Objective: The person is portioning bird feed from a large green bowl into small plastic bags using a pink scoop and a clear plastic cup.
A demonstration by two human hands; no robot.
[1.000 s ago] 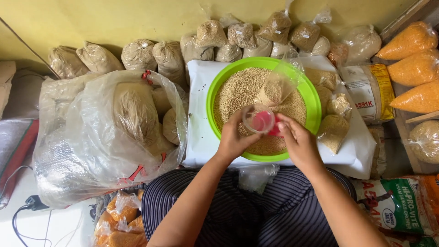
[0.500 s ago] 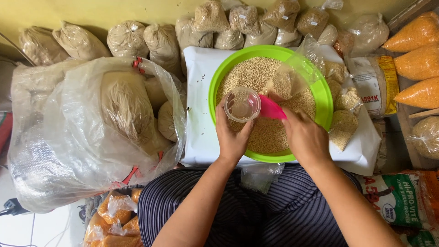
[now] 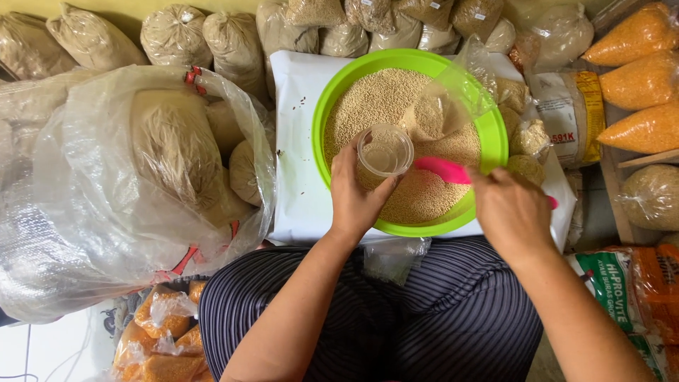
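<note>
Scoop-and-fill step, judging by the layout: left hand (image 3: 357, 194) is wrapped around a small clear plastic cup (image 3: 385, 150), thumb and fingers closed on its lower wall, mouth up and roughly level. The cup sits over the green bowl (image 3: 322, 120), just off centre toward 8 o'clock, and looks empty or nearly so (hard to tell through clear plastic over grain). Right hand (image 3: 513, 212) is closed around the handle of a pink scoop (image 3: 442, 170), and the blade lies low on the pale grain (image 3: 375, 99) at about 5 o'clock of the bowl's centre, tip pointing at the cup and just beside it, not touching as far as I can see. Can't tell whether the scoop carries a load. A loose clear bag (image 3: 453, 99) with some grain in it slumps inside the bowl at 1 o'clock. The bowl rests on a white tray (image 3: 297, 141) above the striped lap (image 3: 396, 311). A big plastic sack (image 3: 141, 177) of tied bags sits at 9 o'clock, orange packets (image 3: 636, 78) at 2 to 3 o'clock. A fill would call for a loaded scoop lifted to the cup's rim, the cup held steady over the bowl so spill falls back in.
</note>
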